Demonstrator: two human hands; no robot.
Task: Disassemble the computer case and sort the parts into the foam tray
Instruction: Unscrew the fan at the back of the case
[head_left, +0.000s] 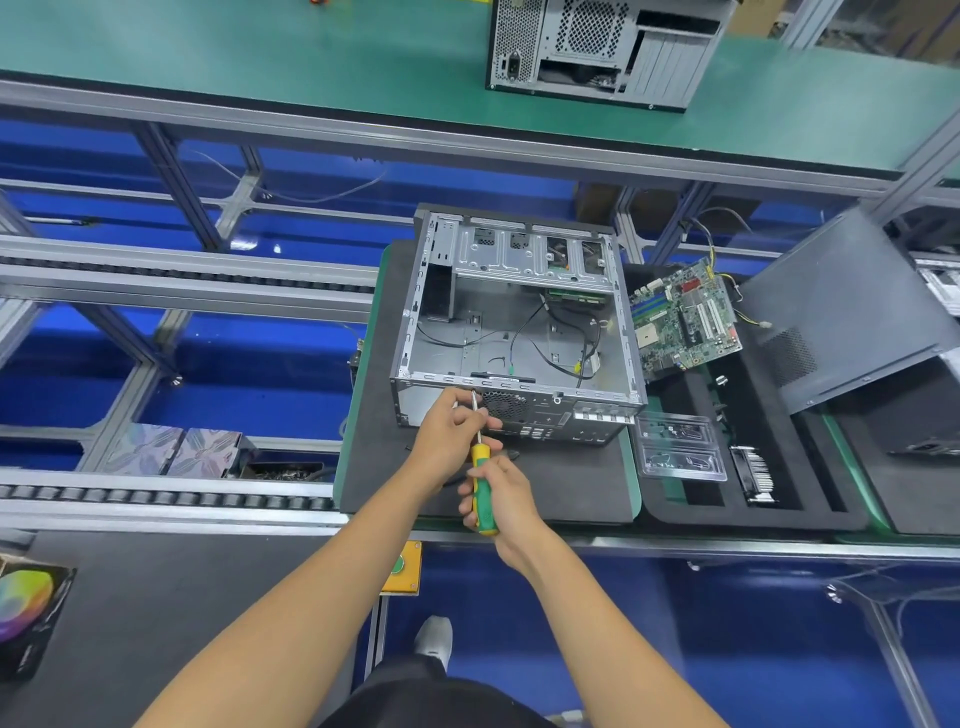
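Now a Screw Comes Out of the Computer Case

Right in the middle of the frame sits the computer case (514, 322), lying open on a dark mat (384, 467) on the worktop (631, 483). Most of its inside is bare, with only a few thin black wires left.

The right hand (501, 499) is wrapped around the yellow and green handle of a screwdriver (480, 467). The left hand (452, 431) pinches the thin metal shaft near the tip and holds it steady against the near wall of the case.

To the right, the foam tray (696, 514) holds some parts. A green circuit board (680, 317) leans at its far edge, and a gray side panel (852, 312) rests further right.

I think the step in hand is taking out a screw on the near wall. Next, the tip must stay seated in the screw while the handle turns. Then the loose screw needs catching so it does not roll away.
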